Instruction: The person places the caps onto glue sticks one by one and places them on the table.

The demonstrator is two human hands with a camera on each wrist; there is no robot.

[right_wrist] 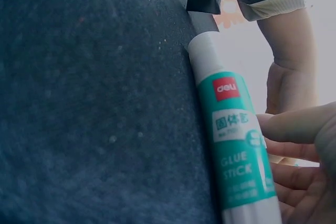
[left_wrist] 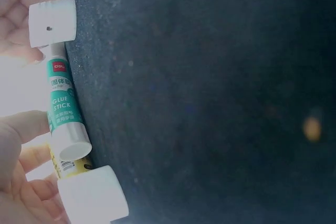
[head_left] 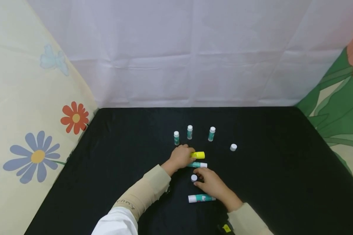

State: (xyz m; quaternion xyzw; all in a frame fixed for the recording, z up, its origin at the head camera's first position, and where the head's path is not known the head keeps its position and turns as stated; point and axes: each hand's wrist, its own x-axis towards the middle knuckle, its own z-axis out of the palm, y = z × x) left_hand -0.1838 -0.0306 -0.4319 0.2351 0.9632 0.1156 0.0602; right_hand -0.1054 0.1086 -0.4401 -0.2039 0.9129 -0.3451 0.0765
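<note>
My left hand (head_left: 181,156) grips a yellow glue stick (head_left: 198,155) lying crosswise. In the left wrist view its white end (left_wrist: 94,196) pokes out beside the fingers. Just nearer lies a green-and-white glue stick (head_left: 197,165), its label readable in the left wrist view. My right hand (head_left: 213,184) has thumb and forefinger spread on either side of a small white cap (head_left: 194,178), with a gap showing in the head view. A second green-and-white glue stick (head_left: 201,198) lies below that hand and fills the right wrist view, where the cap is hidden.
Three green glue sticks stand upright with white tops at the back: left (head_left: 176,138), middle (head_left: 189,132) and right (head_left: 211,133). Another loose white cap (head_left: 233,147) is farther right. Black cloth covers the table (head_left: 267,182), with a white sheet (head_left: 194,58) behind it.
</note>
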